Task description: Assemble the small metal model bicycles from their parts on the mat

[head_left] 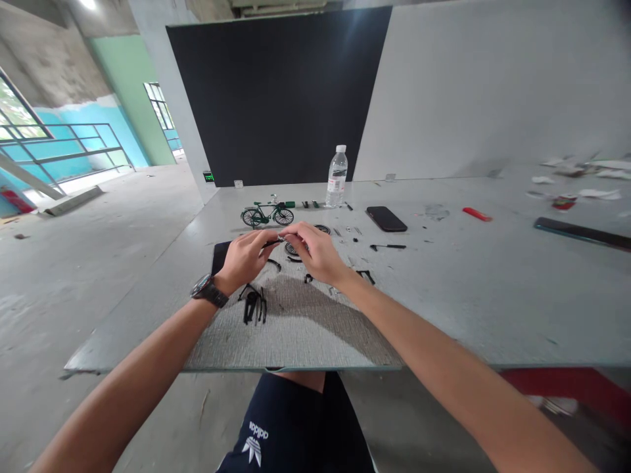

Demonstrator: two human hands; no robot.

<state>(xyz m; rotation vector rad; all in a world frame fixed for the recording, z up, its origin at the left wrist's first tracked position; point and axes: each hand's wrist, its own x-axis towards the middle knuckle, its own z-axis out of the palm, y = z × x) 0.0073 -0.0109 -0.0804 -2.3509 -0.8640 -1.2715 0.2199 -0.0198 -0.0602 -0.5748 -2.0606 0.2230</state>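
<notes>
My left hand [245,257] and my right hand [315,253] meet above a grey mat [296,328], fingertips pinched together on a small dark part [275,242] held between them. A black watch sits on my left wrist. Under my right hand lies a small black wheel [294,249]. Black frame pieces [254,305] lie on the mat near my left wrist. A finished green model bicycle [267,213] stands upright beyond my hands.
A water bottle [337,176] stands at the back. A black phone [386,219], a red object [476,214], a thin black rod [388,247] and small loose parts lie on the grey table [493,289]. A dark flat device [582,232] and scraps lie far right.
</notes>
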